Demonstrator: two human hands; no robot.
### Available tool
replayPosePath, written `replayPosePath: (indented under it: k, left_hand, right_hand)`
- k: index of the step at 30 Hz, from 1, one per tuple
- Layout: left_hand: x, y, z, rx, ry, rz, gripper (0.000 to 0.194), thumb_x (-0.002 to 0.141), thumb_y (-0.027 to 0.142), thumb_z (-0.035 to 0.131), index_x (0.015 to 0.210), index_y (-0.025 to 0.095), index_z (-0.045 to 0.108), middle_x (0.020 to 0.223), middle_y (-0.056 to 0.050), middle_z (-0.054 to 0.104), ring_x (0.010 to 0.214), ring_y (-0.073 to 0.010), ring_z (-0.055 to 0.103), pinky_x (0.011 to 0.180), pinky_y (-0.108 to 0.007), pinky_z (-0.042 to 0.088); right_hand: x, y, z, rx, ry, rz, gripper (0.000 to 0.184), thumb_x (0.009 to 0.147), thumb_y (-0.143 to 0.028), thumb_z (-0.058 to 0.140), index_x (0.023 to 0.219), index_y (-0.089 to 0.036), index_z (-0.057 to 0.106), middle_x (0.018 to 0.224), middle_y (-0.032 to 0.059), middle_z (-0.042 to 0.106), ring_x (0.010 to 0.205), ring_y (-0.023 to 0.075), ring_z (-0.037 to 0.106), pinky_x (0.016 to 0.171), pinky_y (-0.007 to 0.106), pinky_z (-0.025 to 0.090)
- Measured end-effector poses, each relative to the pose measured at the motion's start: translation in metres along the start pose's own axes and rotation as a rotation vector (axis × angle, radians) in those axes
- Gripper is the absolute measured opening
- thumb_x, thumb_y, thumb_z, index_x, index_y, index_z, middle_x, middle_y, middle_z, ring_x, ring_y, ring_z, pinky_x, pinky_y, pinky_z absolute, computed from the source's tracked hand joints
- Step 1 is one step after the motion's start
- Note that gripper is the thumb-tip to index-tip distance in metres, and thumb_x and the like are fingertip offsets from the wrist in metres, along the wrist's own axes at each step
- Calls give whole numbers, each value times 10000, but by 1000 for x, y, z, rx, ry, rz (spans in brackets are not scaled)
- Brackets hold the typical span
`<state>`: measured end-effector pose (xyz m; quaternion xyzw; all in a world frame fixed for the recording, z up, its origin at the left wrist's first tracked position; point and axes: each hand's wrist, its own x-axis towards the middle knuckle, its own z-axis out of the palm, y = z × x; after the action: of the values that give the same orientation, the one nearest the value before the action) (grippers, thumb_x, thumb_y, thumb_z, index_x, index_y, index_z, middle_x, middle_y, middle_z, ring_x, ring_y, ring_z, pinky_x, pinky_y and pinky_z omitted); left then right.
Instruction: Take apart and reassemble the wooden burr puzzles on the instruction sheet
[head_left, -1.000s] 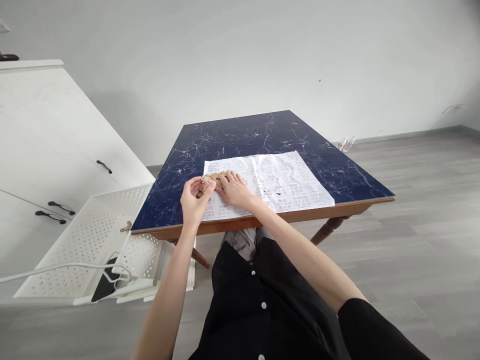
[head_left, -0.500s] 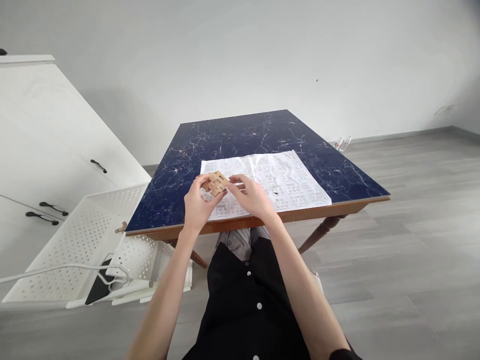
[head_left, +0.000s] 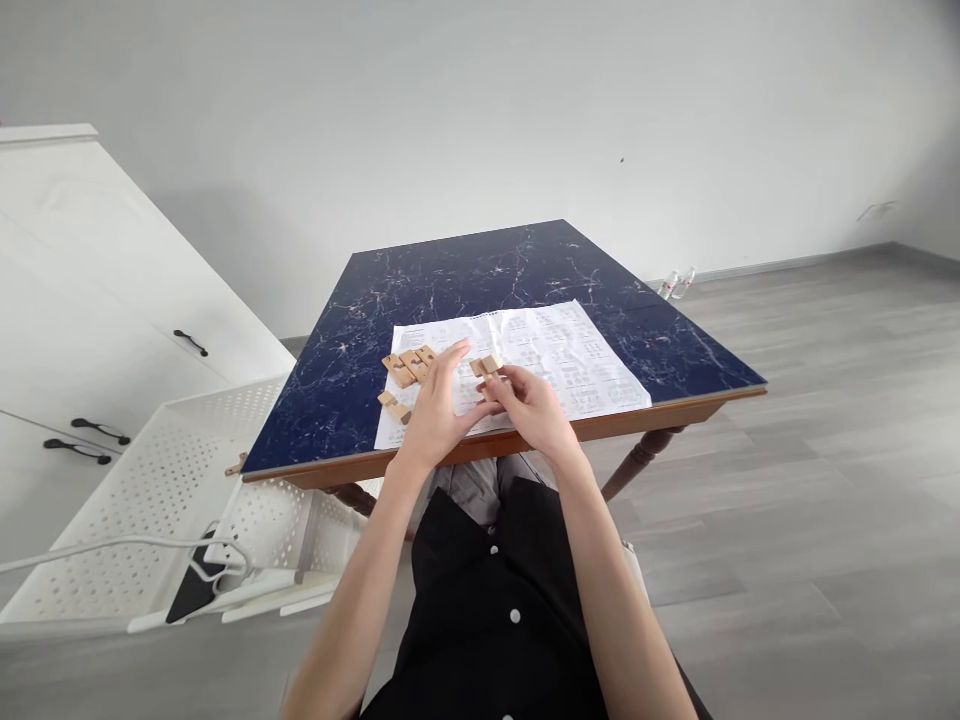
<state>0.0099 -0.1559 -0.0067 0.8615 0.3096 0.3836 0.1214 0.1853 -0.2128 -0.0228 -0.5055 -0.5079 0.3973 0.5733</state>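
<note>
My right hand (head_left: 534, 408) pinches a small notched wooden puzzle piece (head_left: 487, 366) between thumb and fingers, above the printed sheet. It may be more than one piece joined; the fingers cover its lower part. Just left of it, my left hand (head_left: 439, 410) is open, fingers and thumb spread in a curve toward the held piece. Whether the left thumb tip touches the piece I cannot tell. Beyond the left hand's knuckles lie several flat wooden pieces (head_left: 400, 370) with cut-outs, side by side on the sheet. Nearer the front, a separate notched piece (head_left: 394, 407) rests by the sheet's left edge.
The creased instruction sheet (head_left: 592, 370), printed with small diagrams, covers the front of the dark blue marbled table (head_left: 465, 265). On the floor at left stand white perforated baskets (head_left: 135, 500) with a cable, beside a white cabinet (head_left: 112, 270). Plastic bottles (head_left: 679, 284) stand behind the table's right side.
The wooden pieces held together in both hands are now apart: several lie on the sheet at left. The left hand has opened and moved right; the right hand holds a piece slightly further right.
</note>
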Motion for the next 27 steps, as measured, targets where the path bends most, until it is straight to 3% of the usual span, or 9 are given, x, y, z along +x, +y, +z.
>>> replayPosePath:
  k: [3, 7, 10, 13, 16, 20, 23, 27]
  left_hand:
    - [-7, -6, -18, 151, 104, -4, 619, 989, 503, 755, 1503, 277, 495, 1542, -144, 587, 1479, -344, 517, 1256, -547, 411]
    - [-30, -27, -47, 299, 117, -231, 576, 930, 444, 802, 1417, 235, 576, 1492, -183, 607, 1450, -415, 494, 1228, -617, 394]
    - [-48, -42, -59, 268, 68, -398, 584, 869, 477, 838, 1362, 242, 629, 1442, -173, 654, 1418, -437, 523, 1192, -630, 426]
    - [-56, -48, -63, 205, 43, -477, 512, 870, 505, 826, 1293, 257, 680, 1368, -154, 710, 1353, -435, 593, 1157, -615, 466]
    - [-55, -40, -62, 200, 101, -500, 550, 867, 480, 840, 1344, 271, 664, 1419, -148, 695, 1371, -431, 603, 1167, -618, 471]
    - [-40, -18, -50, 0, 157, -408, 643, 867, 457, 870, 1437, 314, 610, 1484, -100, 672, 1353, -358, 659, 1196, -552, 498]
    - [-22, -3, -32, -332, 92, -351, 757, 844, 470, 904, 1499, 330, 552, 1572, -97, 610, 1270, -299, 722, 1167, -484, 555]
    - [-3, -1, -8, -481, 33, -332, 785, 814, 517, 921, 1474, 302, 553, 1571, -130, 601, 1200, -286, 743, 1128, -469, 589]
  right_hand:
    - [-1, 5, -11, -230, 129, -30, 339, 1057, -457, 571, 1236, -205, 710, 1025, 108, 818, 887, 287, 765, 793, 407, 592]
    - [1, 14, -18, -451, 277, -104, 380, 1079, -445, 495, 1232, -188, 728, 1104, 172, 791, 951, 347, 728, 818, 462, 559]
    - [3, 20, -20, -489, 287, -129, 457, 1092, -472, 452, 1297, -169, 725, 1146, 205, 776, 993, 378, 708, 841, 501, 559]
    - [3, 23, -22, -467, 263, -131, 483, 1095, -473, 442, 1341, -160, 716, 1208, 218, 773, 1042, 396, 708, 886, 539, 561]
    - [1, 22, -25, -400, 334, -108, 485, 1091, -490, 465, 1359, -163, 703, 1249, 221, 769, 1125, 398, 713, 941, 547, 557]
    - [-2, 14, -29, -199, 316, -45, 481, 1075, -559, 513, 1343, -181, 644, 1131, 160, 799, 868, 297, 762, 738, 430, 583]
    - [-3, 10, -27, -15, 286, -48, 493, 1064, -603, 535, 1332, -193, 584, 1184, 147, 793, 760, 224, 761, 585, 335, 533]
    - [-1, 9, -18, 25, 299, -90, 425, 1058, -590, 557, 1253, -213, 587, 1198, 130, 789, 789, 196, 769, 568, 299, 521]
